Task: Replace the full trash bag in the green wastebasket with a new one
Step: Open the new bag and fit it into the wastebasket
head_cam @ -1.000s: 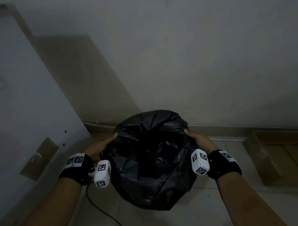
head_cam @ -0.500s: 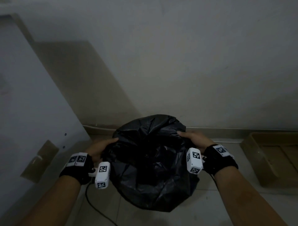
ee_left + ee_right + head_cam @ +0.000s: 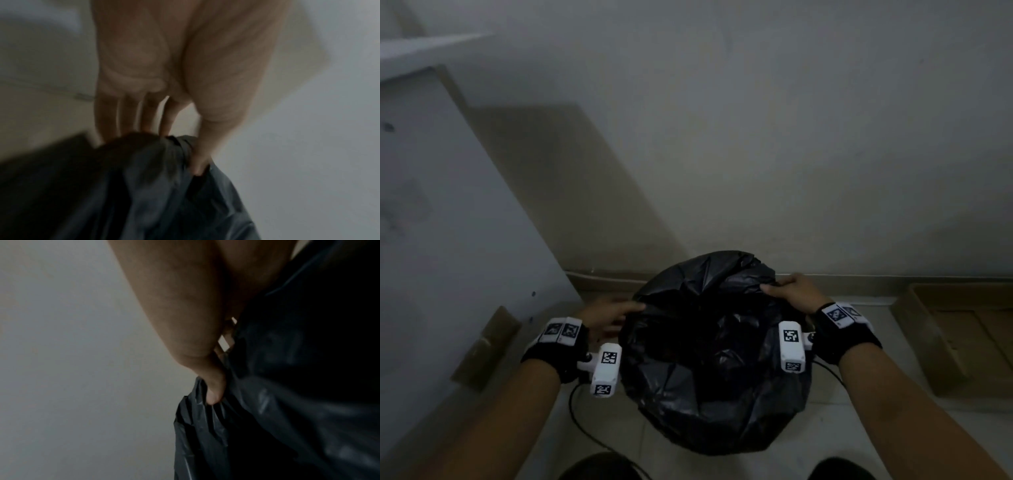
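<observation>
Left hand (image 3: 606,317): fingers and thumb pinch the left rim of the crumpled black plastic trash bag (image 3: 717,370). Right hand (image 3: 792,291): thumb and fingers grip the bag's far right rim. The bag stands on the pale tiled floor (image 3: 859,414) against the wall, beside a flat cardboard box (image 3: 955,339).

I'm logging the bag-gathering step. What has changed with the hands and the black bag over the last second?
The right hand has drawn its pinched edge of the black trash bag inward toward the middle, narrowing the opening. The left hand moved inward only slightly. Both hands kept their grip on the bag's rim throughout; the cardboard box on the floor stayed where it was. The green wastebasket is hidden by the bag.
</observation>
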